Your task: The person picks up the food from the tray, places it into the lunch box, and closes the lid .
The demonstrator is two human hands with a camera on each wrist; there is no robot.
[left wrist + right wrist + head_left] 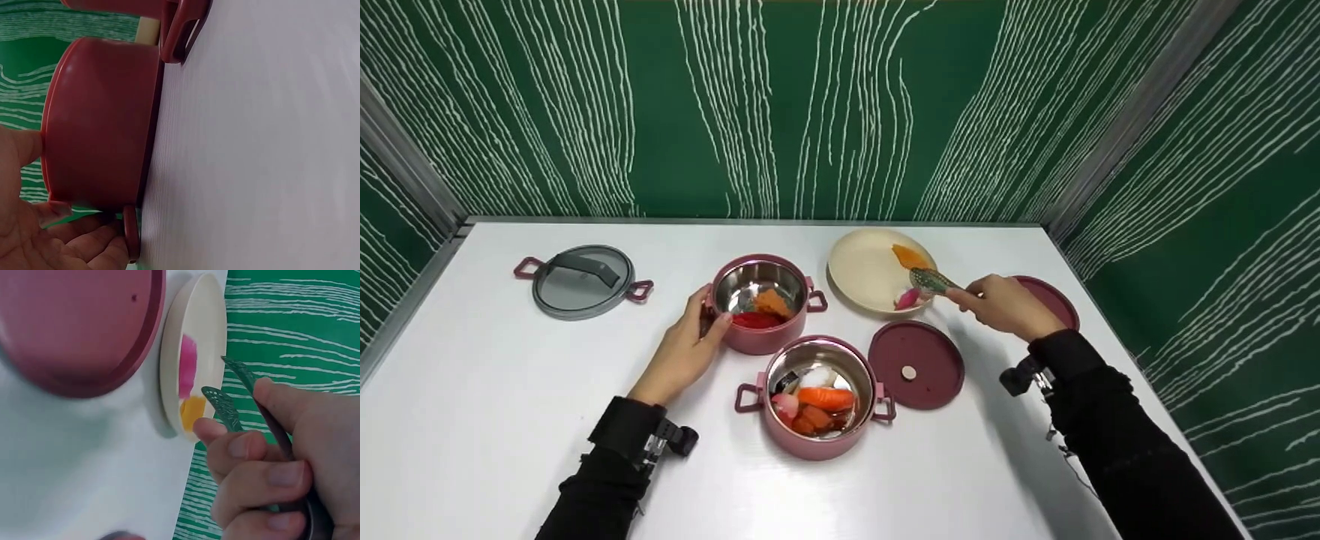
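My left hand (679,356) holds the far pink pot (769,337) at its left side, the thumb at the rim and fingers by the side handle (131,233). Inside that pot lie an orange piece (772,302) and a red piece (757,320). My right hand (1006,306) grips green-tipped tongs (930,281) over the right side of a cream plate (862,274). In the right wrist view the tong tips stand apart, with nothing between them. A yellow-orange piece (910,256) and a pink piece (907,300) lie on the plate near the tips.
A second pink pot (819,448) stands nearer, holding several food-like pieces, including an orange one (825,398). Right of it lies a maroon disc (915,356) with a pale knob. Another maroon disc (1051,301) is beyond my right hand. A grey lid-like piece (577,300) lies far left.
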